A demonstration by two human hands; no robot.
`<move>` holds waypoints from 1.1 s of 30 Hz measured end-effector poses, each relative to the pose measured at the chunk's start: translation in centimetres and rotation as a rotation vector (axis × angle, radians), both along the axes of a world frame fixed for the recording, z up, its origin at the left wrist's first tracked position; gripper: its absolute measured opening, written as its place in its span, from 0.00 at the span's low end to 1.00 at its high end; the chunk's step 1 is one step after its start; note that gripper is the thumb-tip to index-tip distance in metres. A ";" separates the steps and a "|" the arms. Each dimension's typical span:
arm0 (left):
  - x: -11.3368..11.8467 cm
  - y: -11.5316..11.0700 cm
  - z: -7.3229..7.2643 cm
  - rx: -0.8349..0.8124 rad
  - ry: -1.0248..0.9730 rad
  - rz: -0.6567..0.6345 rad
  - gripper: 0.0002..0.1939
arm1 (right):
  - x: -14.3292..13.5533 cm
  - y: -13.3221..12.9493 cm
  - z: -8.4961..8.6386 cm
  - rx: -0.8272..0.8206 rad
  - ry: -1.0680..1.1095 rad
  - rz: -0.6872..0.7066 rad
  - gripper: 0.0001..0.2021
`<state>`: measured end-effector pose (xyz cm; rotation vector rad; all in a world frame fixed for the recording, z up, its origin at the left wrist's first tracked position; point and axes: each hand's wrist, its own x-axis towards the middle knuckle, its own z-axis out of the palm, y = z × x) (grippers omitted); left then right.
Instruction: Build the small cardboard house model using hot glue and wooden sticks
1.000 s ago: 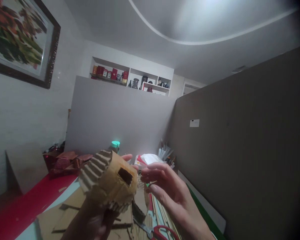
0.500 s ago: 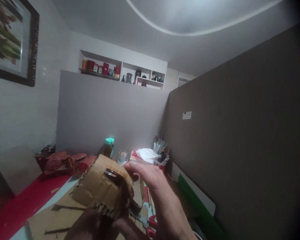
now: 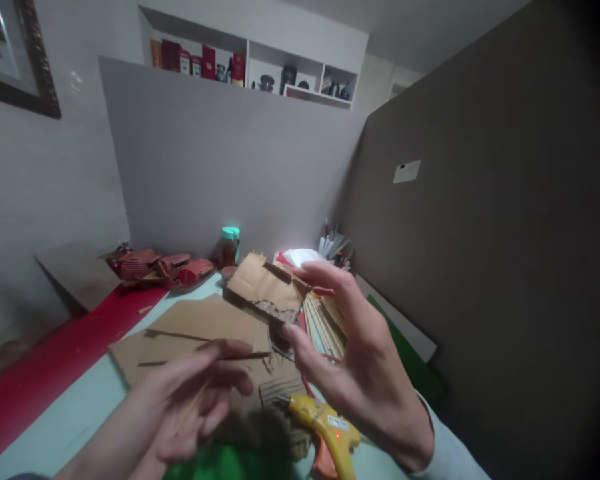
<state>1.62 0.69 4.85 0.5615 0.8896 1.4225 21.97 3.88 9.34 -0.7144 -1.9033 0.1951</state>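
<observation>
A small folded cardboard piece with ragged edges and a slot is held up by my right hand, thumb below and fingers at its right edge. To the lower left, my left hand is apart from that piece, palm turned up and fingers loosely curled; a thin stick seems to lie across the palm. Flat cardboard sheets with slits lie on the table behind my left hand. A yellow glue gun with an orange trigger rests below my right hand.
Red wrapped bundles lie at the back left, near a jar with a turquoise lid. Wooden strips are right of centre. A green board leans by the right partition. Pens and brushes stand at the back.
The view has tilted downward, bringing the glue gun into sight. My left hand has come away from the cardboard piece, which is now tilted differently in my right hand.
</observation>
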 end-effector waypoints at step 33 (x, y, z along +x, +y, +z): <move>-2.3 -2.5 -2.9 -0.050 0.102 -0.231 0.32 | -2.0 -2.0 -4.7 -0.193 -0.082 0.224 0.08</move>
